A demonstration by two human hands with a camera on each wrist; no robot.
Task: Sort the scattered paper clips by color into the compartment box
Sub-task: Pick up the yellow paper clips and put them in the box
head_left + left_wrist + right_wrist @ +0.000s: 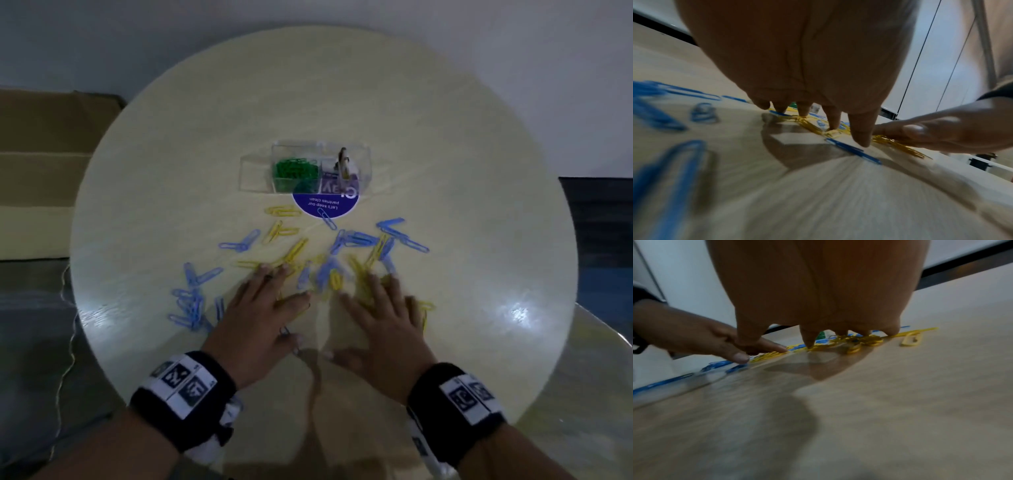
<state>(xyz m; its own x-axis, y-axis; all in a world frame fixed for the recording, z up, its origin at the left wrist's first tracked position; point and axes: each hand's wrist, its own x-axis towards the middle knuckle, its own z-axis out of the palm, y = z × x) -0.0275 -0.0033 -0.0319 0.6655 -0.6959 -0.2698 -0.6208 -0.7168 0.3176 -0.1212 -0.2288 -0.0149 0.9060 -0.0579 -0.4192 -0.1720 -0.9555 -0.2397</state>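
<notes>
Your left hand [260, 318] and right hand [380, 318] lie flat, fingers spread, holding nothing, on yellow wire paper clips [294, 251] at lower centre of the round pale wooden table [445, 171].

R hand [818, 293] flat | fingers [808, 339] on yellow clips [863, 340]

round wooden surface [445, 137]: pale yellowish beige, faint wood-grain streaks
clear plastic compartment box [253, 174]: transparent, colourless walls
green paper clips [295, 168]: bright green, heaped in one compartment of the box
blue paper clips [191, 301]: light to mid blue, scattered
yellow paper clips [283, 210]: yellow, mixed among the blue
round sticker [325, 205]: deep purple-blue with white lettering
wristbands [181, 394]: black, with white panels bearing black square marker patterns
cardboard box [41, 164]: plain brown
</notes>
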